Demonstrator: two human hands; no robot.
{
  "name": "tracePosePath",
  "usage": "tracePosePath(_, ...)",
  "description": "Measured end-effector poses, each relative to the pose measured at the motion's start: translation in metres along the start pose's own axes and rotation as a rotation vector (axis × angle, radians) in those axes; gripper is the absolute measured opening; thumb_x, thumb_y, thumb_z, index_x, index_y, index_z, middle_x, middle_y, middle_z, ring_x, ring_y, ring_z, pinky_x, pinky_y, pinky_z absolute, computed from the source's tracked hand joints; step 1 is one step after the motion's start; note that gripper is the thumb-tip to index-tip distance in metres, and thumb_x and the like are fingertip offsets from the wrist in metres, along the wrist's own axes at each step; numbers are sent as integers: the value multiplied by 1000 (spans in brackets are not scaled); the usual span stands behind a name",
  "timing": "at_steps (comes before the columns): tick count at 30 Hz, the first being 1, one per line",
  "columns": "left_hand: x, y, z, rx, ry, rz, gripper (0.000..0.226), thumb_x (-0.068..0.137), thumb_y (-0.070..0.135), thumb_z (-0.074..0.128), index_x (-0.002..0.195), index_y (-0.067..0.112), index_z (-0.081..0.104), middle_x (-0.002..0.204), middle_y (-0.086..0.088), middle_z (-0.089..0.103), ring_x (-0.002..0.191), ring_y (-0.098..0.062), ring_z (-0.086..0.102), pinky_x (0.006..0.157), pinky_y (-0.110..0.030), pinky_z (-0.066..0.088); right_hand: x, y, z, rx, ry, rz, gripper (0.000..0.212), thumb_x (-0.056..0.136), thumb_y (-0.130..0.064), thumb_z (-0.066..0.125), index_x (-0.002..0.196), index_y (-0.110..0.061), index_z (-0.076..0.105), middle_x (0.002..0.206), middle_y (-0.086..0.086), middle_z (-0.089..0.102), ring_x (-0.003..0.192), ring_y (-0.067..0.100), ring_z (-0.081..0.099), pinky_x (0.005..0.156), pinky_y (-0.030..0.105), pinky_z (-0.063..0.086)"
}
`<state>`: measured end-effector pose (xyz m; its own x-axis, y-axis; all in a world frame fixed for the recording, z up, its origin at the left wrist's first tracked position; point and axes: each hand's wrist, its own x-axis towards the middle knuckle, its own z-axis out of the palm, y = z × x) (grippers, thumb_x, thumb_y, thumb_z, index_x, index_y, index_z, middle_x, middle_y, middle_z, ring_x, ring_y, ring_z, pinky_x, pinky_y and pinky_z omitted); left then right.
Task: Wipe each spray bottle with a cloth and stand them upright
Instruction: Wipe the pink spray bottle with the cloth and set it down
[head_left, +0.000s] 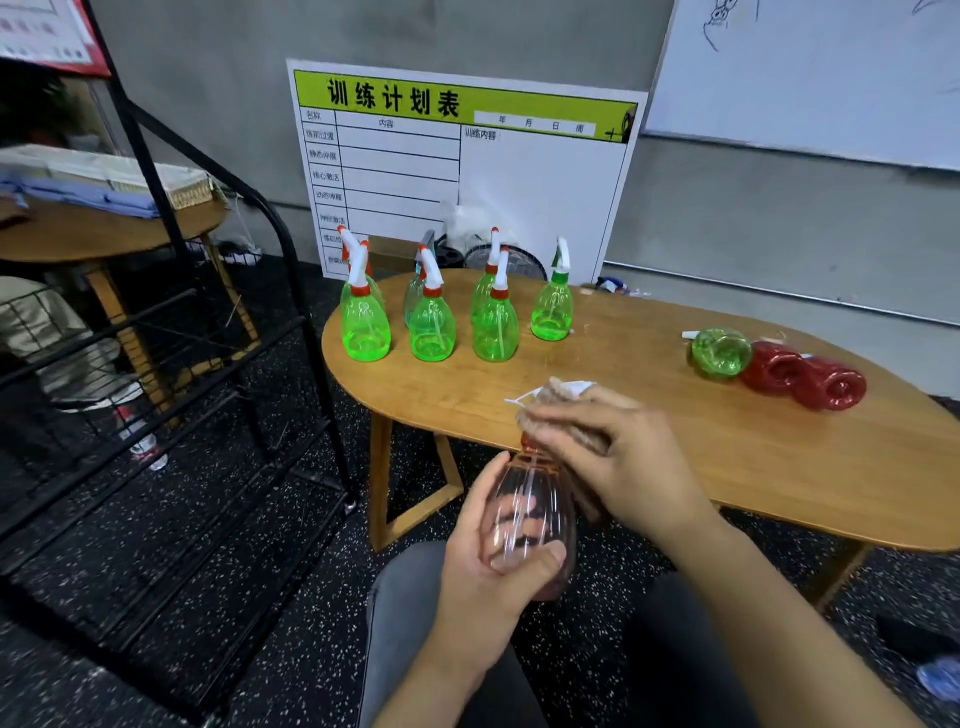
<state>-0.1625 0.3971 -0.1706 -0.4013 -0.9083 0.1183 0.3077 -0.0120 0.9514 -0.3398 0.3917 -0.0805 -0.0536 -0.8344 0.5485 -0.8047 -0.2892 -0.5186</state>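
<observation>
Left hand (498, 566) grips the pale bottle (530, 525) off the table's near edge; right hand (613, 462) pinches the cloth (582, 441) on its neck, could slip and drop.

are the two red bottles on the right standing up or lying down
Lying down: both red bottles rest on their sides on the table, bases facing the camera, beside a tipped green bottle.

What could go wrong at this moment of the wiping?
The clear bottle is held over the lap, off the table; if the left hand slips, it may drop. The lying green bottle and red bottles could roll. The upright green bottles stand close, so one could topple others.
</observation>
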Motion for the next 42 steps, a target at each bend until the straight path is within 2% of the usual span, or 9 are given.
tracePosePath(3,-2,3,3,1,-16,-6,87,76,3,84,151,30,49,126,1,75,112,-20,73,89,-26,59,1,0,-3,-49,129,48,39,87,-56,64,121,-38,73,93,-22,64,81,2,62,67,35,58)
tracePosePath(8,-3,5,2,-13,11,-20,87,77,1,82,153,27,47,130,1,74,115,-20,73,92,-26,58,-5,-1,0,105,-75,-36,30,88,-46,73,117,-38,75,95,-14,70,89,7,67,78,28,55)
tracePosePath(12,-6,7,4,-8,-13,-34,87,80,-4,84,152,30,47,122,7,76,108,-16,75,88,-23,59,-4,5,-3,41,150,45,33,89,-37,76,120,-28,77,95,-11,68,84,4,65,75,29,57)
tracePosePath(17,-5,9,2,-24,1,-37,85,83,-9,78,153,28,46,122,5,76,109,-16,74,89,-25,59,-10,2,3,131,-27,-5,35,88,-46,72,120,-34,76,94,-8,68,82,12,65,71,39,56)
tracePosePath(21,-7,11,6,-27,-22,-39,90,78,-1,87,152,28,45,120,7,77,105,-15,75,87,-24,59,-11,5,-1,62,194,71,37,88,-45,70,122,-31,73,97,-13,67,84,5,65,70,27,57)
tracePosePath(26,-6,10,3,-48,0,-34,88,77,3,82,153,28,46,125,2,75,108,-17,74,88,-26,59,-18,1,6,128,36,-47,32,89,-35,75,119,-27,77,95,-19,64,83,0,63,70,9,46)
tracePosePath(31,-7,11,5,-41,-5,-39,89,75,3,83,153,29,46,122,3,76,109,-18,74,89,-26,59,-9,13,-4,-28,246,96,39,89,-50,66,124,-35,72,98,-15,66,80,3,64,67,26,59)
tracePosePath(34,-6,12,5,-38,3,-51,91,76,2,87,153,30,47,120,2,76,107,-18,75,87,-26,60,-10,15,-1,-69,241,94,39,90,-51,66,126,-35,71,92,-14,64,74,7,62,61,36,59)
tracePosePath(42,-4,14,2,-60,45,-76,86,84,-10,78,152,31,48,122,-4,76,107,-19,75,85,-26,60,-45,20,5,-140,167,28,33,93,-48,68,123,-38,73,83,-15,58,63,9,59,49,35,51)
